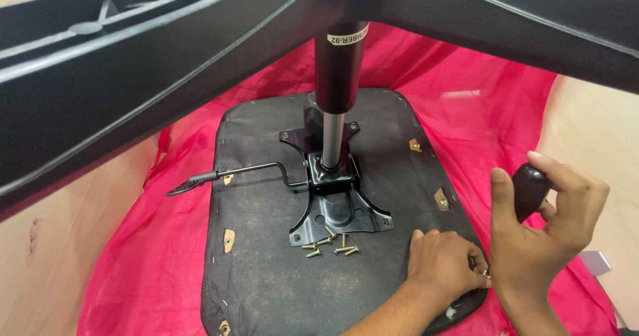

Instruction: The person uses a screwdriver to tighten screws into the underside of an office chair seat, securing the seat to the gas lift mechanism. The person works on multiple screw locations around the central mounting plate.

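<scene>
R hand: fingers wrapped fully round the dark rounded screwdriver handle, thumb up the near side; shaft hidden behind the hands. L hand: fingertips pinched together at the seat's right edge, just under the R wrist, on what looks like a small brass-coloured screw; too small to be sure. Palm rests flat on the seat underside.

Judgement, doing this step well: keep driver in line w/ the screw, L fingertips steadying the screw only until the tip seats, then clear them. Press down before turning so the tip doesn't cam out. Edge of seat is close, so slip risk is toward the cloth.

Work piece: upturned office chair seat, dark fabric underside, dusty, stapled round the rim, rounded corners. Brass-coloured inserts near edges, e.g. right side. Centre: black metal mechanism plate w/ gas lift cylinder standing upright out of it, up into the black plastic star base that fills the top of view. Height lever sticks out to the left. Loose screws, approx. half a dozen, lie just in front of the plate. Seat sits on red cloth over a pale floor.
</scene>
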